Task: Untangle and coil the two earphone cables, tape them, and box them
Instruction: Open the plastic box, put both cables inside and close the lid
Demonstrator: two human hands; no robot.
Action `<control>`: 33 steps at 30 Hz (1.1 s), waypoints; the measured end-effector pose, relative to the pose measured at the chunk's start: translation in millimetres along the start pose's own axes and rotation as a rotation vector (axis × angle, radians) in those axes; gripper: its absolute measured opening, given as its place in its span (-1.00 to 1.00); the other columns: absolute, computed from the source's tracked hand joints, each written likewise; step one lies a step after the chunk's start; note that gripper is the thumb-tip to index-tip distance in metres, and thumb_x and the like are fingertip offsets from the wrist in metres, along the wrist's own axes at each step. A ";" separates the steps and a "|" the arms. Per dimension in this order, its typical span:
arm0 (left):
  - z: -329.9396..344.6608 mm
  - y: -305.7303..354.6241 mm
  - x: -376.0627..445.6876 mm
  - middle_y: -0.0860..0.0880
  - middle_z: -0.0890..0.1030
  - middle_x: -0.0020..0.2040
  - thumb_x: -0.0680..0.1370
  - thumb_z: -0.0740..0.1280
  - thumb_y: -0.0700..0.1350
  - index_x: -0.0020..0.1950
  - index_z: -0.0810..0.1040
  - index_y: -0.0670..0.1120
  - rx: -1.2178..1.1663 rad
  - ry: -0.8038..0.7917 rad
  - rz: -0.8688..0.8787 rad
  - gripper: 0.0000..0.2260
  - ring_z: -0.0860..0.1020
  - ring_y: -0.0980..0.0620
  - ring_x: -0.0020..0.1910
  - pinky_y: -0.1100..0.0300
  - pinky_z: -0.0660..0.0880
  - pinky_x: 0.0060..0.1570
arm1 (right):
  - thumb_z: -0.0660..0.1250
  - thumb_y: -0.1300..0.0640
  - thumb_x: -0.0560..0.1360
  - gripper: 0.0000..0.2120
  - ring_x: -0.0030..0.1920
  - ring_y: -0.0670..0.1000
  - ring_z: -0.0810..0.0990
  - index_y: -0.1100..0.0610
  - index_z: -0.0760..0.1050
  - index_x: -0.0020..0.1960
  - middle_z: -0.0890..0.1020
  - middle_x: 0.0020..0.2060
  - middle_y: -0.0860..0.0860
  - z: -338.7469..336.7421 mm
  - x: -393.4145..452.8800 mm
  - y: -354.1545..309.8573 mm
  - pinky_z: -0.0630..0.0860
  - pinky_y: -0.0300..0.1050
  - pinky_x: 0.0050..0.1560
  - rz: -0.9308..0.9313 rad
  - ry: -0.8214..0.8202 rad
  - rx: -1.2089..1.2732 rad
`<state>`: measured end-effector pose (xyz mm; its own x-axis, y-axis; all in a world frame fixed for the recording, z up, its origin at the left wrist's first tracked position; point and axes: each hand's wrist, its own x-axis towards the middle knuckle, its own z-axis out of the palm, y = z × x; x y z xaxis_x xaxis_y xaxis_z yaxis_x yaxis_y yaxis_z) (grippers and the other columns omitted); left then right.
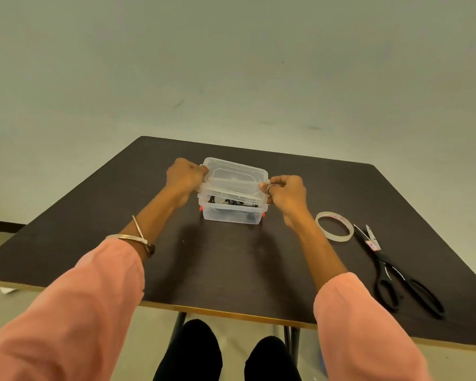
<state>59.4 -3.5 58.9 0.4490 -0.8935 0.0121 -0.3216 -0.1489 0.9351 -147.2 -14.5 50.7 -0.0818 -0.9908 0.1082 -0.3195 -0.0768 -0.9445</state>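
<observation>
A clear plastic box (231,214) stands on the dark table, with black earphone cables (232,202) visible through its wall. A clear lid (235,177) sits over the box, slightly tilted. My left hand (184,178) grips the lid's left edge. My right hand (286,193) grips the lid's right edge, a ring on one finger. Red latches (201,208) show at the box's lower corners.
A roll of clear tape (334,225) lies flat to the right of the box. Black-handled scissors (390,268) lie further right, blades pointing away. The dark table (217,265) has its front edge close to my knees.
</observation>
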 end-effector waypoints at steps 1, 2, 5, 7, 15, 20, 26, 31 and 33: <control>1.4 -3.2 -1.2 -0.10 0.61 -0.18 0.55 0.33 -0.13 -0.19 0.61 -0.21 0.073 0.019 0.037 -0.81 0.55 0.03 -0.29 0.24 0.46 -0.34 | 0.43 0.22 0.47 -0.94 -0.18 0.05 0.64 0.16 0.54 -0.13 0.65 -0.13 0.10 1.0 0.9 1.0 0.62 -0.11 -0.16 -0.020 0.019 -0.049; 2.8 -7.3 -1.1 -0.10 0.61 -0.19 0.54 0.34 -0.11 -0.19 0.63 -0.21 0.128 0.036 0.053 -0.79 0.53 0.04 -0.30 0.26 0.42 -0.37 | 0.42 0.21 0.48 -0.94 -0.18 0.04 0.63 0.20 0.57 -0.11 0.65 -0.13 0.11 2.3 0.6 1.5 0.60 -0.16 -0.21 -0.043 0.031 -0.102; 6.5 -17.7 0.1 -0.13 0.61 -0.22 0.53 0.37 -0.09 -0.21 0.62 -0.23 0.210 0.086 0.029 -0.77 0.51 0.03 -0.35 0.26 0.38 -0.41 | 0.39 0.18 0.50 -0.84 -0.14 0.12 0.64 0.30 0.61 -0.06 0.66 -0.13 0.18 6.1 2.6 5.2 0.63 -0.01 -0.10 -0.115 0.038 -0.251; 9.7 -23.9 -0.2 -0.13 0.60 -0.25 0.53 0.37 -0.07 -0.20 0.62 -0.22 0.235 0.094 0.016 -0.77 0.48 0.06 -0.40 0.28 0.33 -0.45 | 0.36 0.17 0.51 -0.81 -0.14 0.14 0.64 0.32 0.62 -0.06 0.66 -0.16 0.19 9.2 4.1 6.4 0.62 0.04 -0.06 -0.145 0.032 -0.322; 18.8 -38.5 -0.9 -0.14 0.64 -0.14 0.58 0.31 0.00 -0.12 0.65 -0.19 0.151 0.079 -0.004 -0.72 0.52 0.03 -0.30 0.23 0.42 -0.31 | 0.34 0.12 0.53 -0.85 -0.22 -0.03 0.55 0.22 0.57 -0.02 0.58 -0.15 0.02 10.2 4.2 24.2 0.54 -0.16 -0.17 -0.011 0.022 -0.230; 16.5 -46.8 -1.4 -0.04 0.63 -0.05 0.55 0.35 0.06 0.02 0.63 -0.14 -0.119 0.013 -0.128 -0.73 0.60 -0.03 -0.10 0.11 0.53 -0.15 | 0.35 0.05 0.53 -0.73 -0.04 0.17 0.66 0.29 0.56 -0.07 0.67 -0.09 0.14 14.4 9.1 36.9 0.64 0.10 -0.03 0.239 -0.055 0.062; 11.6 -49.2 4.5 -0.12 0.66 -0.01 0.50 0.40 0.10 0.11 0.57 -0.18 -0.214 -0.066 -0.273 -0.62 0.63 -0.08 -0.05 0.12 0.57 -0.22 | 0.44 0.05 0.46 -0.71 -0.22 0.05 0.58 0.31 0.57 -0.08 0.65 -0.16 0.16 14.4 14.8 38.4 0.61 -0.04 -0.16 0.322 0.011 0.148; 25.0 -49.0 0.1 -0.14 0.65 -0.14 0.50 0.42 0.04 -0.08 0.63 -0.23 -0.103 0.157 -0.132 -0.69 0.62 -0.06 -0.22 0.06 0.61 -0.22 | 0.44 0.12 0.46 -0.71 -0.31 0.01 0.50 0.38 0.56 -0.06 0.61 -0.18 0.22 24.2 12.5 36.0 0.46 -0.18 -0.36 0.195 0.175 0.016; 30.7 -46.2 -5.2 -0.16 0.64 -0.19 0.54 0.38 0.00 -0.11 0.63 -0.25 0.048 0.226 -0.011 -0.71 0.59 -0.03 -0.30 0.18 0.52 -0.34 | 0.41 0.11 0.48 -0.75 -0.26 0.02 0.56 0.34 0.55 -0.09 0.60 -0.19 0.16 31.1 11.0 34.8 0.46 -0.21 -0.39 0.124 0.202 -0.057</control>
<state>46.3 -4.9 4.7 0.6260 -0.7750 0.0864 -0.3526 -0.1824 0.9178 -129.8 -31.5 9.4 -0.3090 -0.9493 0.0577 -0.3471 0.0561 -0.9361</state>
